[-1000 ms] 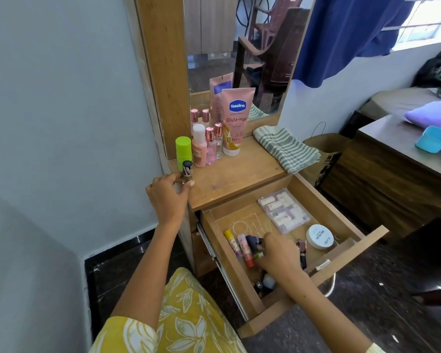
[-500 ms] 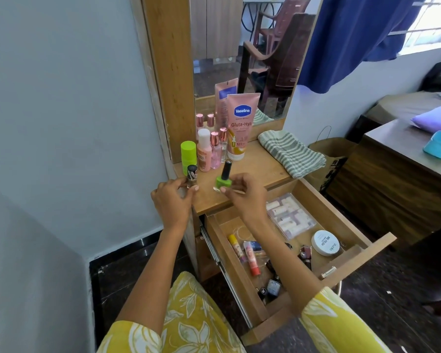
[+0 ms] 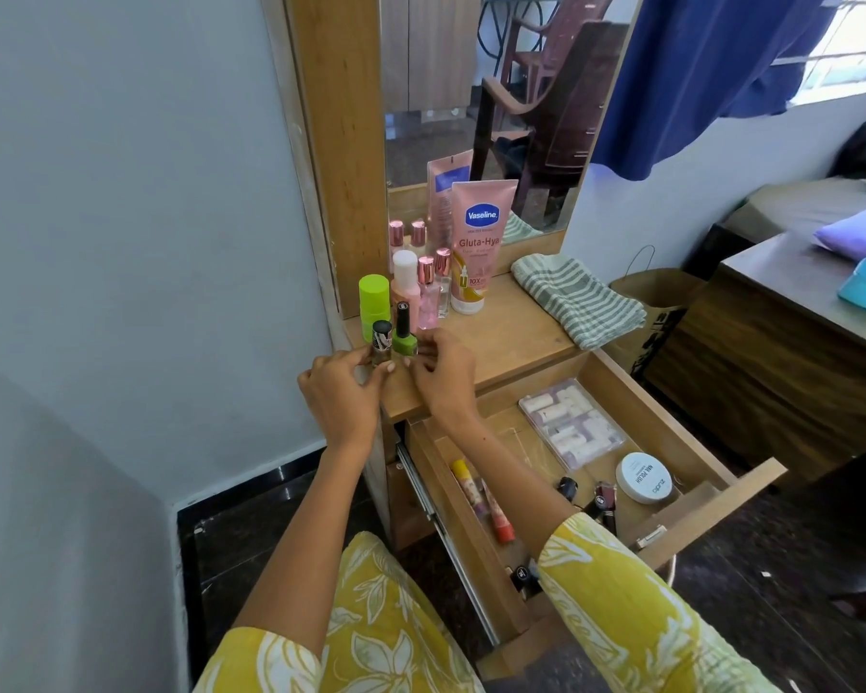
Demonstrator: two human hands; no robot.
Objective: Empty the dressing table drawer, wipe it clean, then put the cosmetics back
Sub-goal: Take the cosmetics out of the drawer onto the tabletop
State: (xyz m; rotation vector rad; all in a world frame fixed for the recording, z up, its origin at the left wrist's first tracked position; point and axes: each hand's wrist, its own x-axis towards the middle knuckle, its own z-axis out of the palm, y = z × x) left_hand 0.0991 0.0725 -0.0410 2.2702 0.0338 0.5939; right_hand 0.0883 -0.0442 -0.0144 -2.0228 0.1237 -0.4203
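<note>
Now the green polish (image 3: 404, 337) is standing just beside the dark polish (image 3: 381, 341) near the worktop's (image 3: 516, 337) front left corner; half a second ago it was sitting farther right, apart from the dark one, and a second ago the right hand (image 3: 441, 375) was down in the drawer (image 3: 681, 512) while only the dark bottle was standing there. The left hand (image 3: 338, 387) is staying at the dark polish as before, its thumb and fingers (image 3: 371, 377) curling round the bottle's base. The right hand is pinching the green bottle low down with curled fingers (image 3: 423, 350), at about 4 o'clock from the bottle.

Both bottle bases are being hidden by the fingers, so whether they are resting fully on the wood is hard to tell. The right forearm is covering the drawer's middle, and the small dark bottles (image 3: 523, 575) at the drawer's near end are being half cut off by the yellow sleeve (image 3: 621, 607); their labels are too small to read.

At 12 o'clock from the hands, a green-capped bottle (image 3: 374, 297), pink bottles (image 3: 423, 287) and a pink tube (image 3: 476, 242) are standing before the mirror (image 3: 471, 92). A striped cloth (image 3: 576, 297) is lying at 2 o'clock. Lying in the drawer are two lip sticks (image 3: 491, 502), a clear box (image 3: 571, 422) and a white jar (image 3: 643, 477).
</note>
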